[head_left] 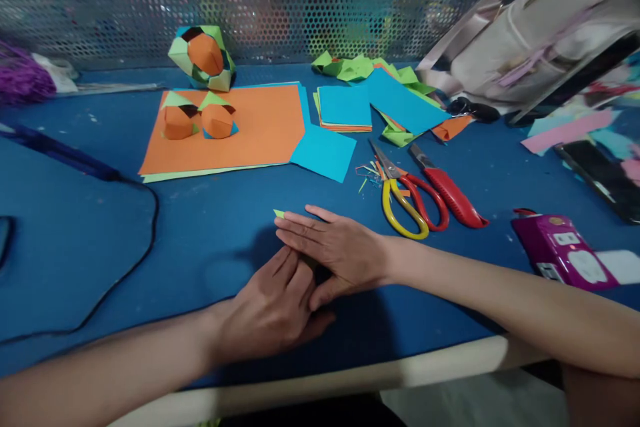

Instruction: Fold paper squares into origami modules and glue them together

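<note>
My right hand (pixel 345 250) lies nearly flat, fingers stretched out together, over a small piece of folded green paper (pixel 279 213). Only a pointed tip of that paper shows beyond the fingertips; the rest is covered. My left hand (pixel 273 307) is closed just below, its curled fingers tucked against the right hand and at the hidden part of the paper. Both hands rest low over the blue table (pixel 200 233), near its front edge. To the right of my right hand lie scissors (pixel 405 203) with one yellow and one red handle.
A red utility knife (pixel 450 193) lies beside the scissors. Behind are orange sheets (pixel 260 127), a stack of blue squares (pixel 345 107), folded paper units (pixel 356 69) and a paper ball (pixel 205 57). A purple box (pixel 565 250) sits right; a cord (pixel 153 233) curves left.
</note>
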Demonstrator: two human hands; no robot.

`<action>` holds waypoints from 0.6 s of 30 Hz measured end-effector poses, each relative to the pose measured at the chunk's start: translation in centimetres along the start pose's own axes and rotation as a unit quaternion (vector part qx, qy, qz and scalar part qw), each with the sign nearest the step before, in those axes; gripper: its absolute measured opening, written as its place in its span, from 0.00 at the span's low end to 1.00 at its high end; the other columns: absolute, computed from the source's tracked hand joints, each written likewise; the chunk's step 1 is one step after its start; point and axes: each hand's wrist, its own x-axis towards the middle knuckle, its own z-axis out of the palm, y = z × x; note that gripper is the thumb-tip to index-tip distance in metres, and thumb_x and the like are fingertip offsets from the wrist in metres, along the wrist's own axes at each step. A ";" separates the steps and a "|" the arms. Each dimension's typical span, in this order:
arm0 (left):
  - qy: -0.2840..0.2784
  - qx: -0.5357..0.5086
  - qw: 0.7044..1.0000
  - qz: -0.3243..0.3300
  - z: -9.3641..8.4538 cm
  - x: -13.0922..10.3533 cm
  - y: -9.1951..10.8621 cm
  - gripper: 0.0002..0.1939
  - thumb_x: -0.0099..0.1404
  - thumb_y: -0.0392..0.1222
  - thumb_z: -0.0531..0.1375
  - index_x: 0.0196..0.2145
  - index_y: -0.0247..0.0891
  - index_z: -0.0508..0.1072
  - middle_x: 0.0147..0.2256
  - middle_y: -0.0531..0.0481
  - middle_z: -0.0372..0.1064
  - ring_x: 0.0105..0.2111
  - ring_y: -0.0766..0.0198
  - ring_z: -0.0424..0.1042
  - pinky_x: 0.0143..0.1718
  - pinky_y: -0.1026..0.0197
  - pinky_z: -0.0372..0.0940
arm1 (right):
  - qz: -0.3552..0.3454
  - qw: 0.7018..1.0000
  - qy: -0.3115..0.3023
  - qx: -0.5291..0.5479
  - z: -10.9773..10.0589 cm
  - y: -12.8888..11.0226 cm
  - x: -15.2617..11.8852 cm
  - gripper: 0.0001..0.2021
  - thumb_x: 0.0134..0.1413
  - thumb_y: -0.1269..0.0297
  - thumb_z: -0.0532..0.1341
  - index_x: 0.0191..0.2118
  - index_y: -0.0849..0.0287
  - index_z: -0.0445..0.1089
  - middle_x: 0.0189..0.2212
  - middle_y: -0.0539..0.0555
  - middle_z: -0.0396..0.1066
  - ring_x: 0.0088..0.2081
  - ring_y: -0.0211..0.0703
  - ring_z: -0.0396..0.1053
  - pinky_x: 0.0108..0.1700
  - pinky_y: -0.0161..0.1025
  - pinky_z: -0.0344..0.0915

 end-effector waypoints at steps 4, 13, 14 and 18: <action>0.001 0.013 1.000 0.011 0.0 0.0 -0.1 0.16 0.61 0.42 0.57 0.39 0.22 0.70 0.32 0.34 0.70 0.40 0.46 0.71 0.40 0.44 0.71 | -0.005 1.000 0.016 -0.021 0.1 0.2 0.0 0.40 0.57 0.40 0.44 0.63 0.71 0.47 0.64 0.65 0.47 0.66 0.49 0.40 0.65 0.55 0.34; -0.014 0.049 0.998 0.031 0.1 -0.2 -0.4 0.16 0.61 0.45 0.56 0.32 0.25 0.73 0.30 0.37 0.71 0.39 0.47 0.73 0.43 0.46 0.70 | -0.001 0.998 -0.002 -0.070 0.1 0.4 -0.8 0.39 0.58 0.41 0.45 0.63 0.72 0.46 0.65 0.67 0.44 0.66 0.50 0.37 0.64 0.57 0.31; -0.014 0.050 0.998 0.032 0.1 -0.1 -0.4 0.16 0.61 0.45 0.56 0.32 0.26 0.73 0.30 0.37 0.71 0.38 0.47 0.73 0.43 0.46 0.70 | -0.002 0.998 -0.008 -0.065 -0.1 0.5 -0.7 0.39 0.57 0.41 0.46 0.63 0.71 0.46 0.65 0.67 0.44 0.66 0.50 0.38 0.64 0.58 0.31; -0.009 0.040 0.999 0.033 0.0 -0.1 -0.6 0.14 0.61 0.45 0.56 0.31 0.29 0.73 0.27 0.41 0.70 0.36 0.51 0.74 0.43 0.48 0.71 | 0.022 1.000 -0.014 -0.010 -1.7 0.7 -0.8 0.39 0.58 0.43 0.49 0.64 0.69 0.45 0.65 0.65 0.42 0.66 0.51 0.37 0.64 0.57 0.36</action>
